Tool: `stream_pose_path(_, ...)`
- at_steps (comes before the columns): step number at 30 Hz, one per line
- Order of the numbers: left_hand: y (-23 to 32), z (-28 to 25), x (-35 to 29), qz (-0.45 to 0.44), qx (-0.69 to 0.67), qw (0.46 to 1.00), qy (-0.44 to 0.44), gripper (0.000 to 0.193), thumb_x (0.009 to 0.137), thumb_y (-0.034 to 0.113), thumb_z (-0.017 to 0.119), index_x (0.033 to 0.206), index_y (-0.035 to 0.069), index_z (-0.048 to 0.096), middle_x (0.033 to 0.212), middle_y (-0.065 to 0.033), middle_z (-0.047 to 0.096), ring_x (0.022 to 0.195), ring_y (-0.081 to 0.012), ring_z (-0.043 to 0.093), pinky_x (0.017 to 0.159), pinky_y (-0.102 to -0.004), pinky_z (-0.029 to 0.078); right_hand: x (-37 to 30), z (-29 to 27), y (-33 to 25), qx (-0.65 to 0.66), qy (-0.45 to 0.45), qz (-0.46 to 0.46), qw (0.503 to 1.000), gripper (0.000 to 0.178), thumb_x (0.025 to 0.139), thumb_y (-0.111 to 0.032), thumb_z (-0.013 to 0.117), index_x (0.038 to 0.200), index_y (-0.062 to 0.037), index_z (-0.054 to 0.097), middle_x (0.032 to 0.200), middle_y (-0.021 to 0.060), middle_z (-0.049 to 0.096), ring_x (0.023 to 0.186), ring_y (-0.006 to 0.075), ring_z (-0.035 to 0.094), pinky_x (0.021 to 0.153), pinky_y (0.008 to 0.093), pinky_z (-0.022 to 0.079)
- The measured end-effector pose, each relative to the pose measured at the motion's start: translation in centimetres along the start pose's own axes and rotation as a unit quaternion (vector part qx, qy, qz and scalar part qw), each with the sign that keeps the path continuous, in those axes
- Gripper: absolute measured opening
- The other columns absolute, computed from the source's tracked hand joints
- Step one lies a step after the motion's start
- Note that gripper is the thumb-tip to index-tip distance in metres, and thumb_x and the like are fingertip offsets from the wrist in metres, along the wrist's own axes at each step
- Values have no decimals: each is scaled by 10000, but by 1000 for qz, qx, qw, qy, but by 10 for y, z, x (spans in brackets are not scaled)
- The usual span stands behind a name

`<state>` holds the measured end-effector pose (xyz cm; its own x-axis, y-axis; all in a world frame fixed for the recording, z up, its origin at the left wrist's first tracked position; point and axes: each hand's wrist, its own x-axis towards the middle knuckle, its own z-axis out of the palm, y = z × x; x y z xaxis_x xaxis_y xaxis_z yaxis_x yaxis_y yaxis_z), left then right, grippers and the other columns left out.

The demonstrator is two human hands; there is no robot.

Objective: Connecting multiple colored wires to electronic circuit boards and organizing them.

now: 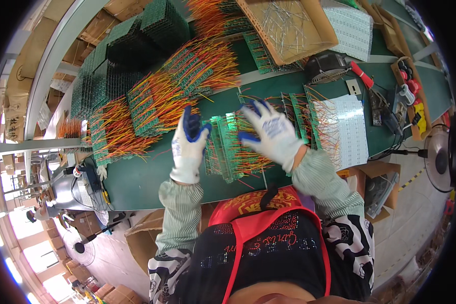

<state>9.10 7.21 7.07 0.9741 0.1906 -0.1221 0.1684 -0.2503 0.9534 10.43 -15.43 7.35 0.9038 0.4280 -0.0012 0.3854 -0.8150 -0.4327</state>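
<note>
Both my hands wear white gloves with blue-coated fingers. My left hand (pixel 187 147) is just left of a row of green circuit boards (pixel 230 144), thumb and fingers apart, with nothing visible in it. Over the right part of that row hovers my right hand (pixel 272 133), fingers spread and holding nothing I can see. Orange and red wires stick out from these boards, and my right hand hides some of them. Farther left and back lie bundles of wired boards (pixel 146 109), thick with orange and yellow wires.
Tall stacks of green boards (pixel 164 23) stand at the back left. A cardboard tray (pixel 314 43) of thin metal pieces sits at the back. White panels (pixel 350 131) lie right of my right hand, near a red-handled tool (pixel 362 73). A fan (pixel 438 154) stands at far right.
</note>
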Motion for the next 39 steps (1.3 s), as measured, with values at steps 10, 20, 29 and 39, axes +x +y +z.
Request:
stream_pose_path(10,25,-41,156,-118,407,905,-37,416,846,382,599,1073,34,626,988,-140,677,911,-277,652,798,-365,497,-3,59,-34,-109,-119,-140,977,675,872,-560,475,1442,-244,302,1485,134,303,1374,433,184,1096,598,142)
stream_pose_path(20,5,-31,188,-192,404,894,-16,584,808,487,625,1151,15,594,1148,-188,620,1097,-330,571,927,-400,441,143,8,19,172,12,93,981,604,875,-494,518,1309,-77,473,1222,165,563,1130,311,543,953,409,427)
stream_pose_path(29,-17,-37,184,-110,387,914,55,381,876,359,609,1021,7,636,814,-102,671,670,-210,625,638,-330,498,220,44,4,26,-43,162,986,535,887,-514,497,1224,-106,580,1265,147,527,1207,318,468,1020,459,358)
stream_pose_path(39,48,-43,117,-137,-168,976,10,441,932,348,551,1233,29,503,973,-162,625,753,-234,644,686,-330,546,181,-44,15,553,87,113,821,229,792,-225,696,837,-9,637,694,60,592,564,137,476,548,291,391)
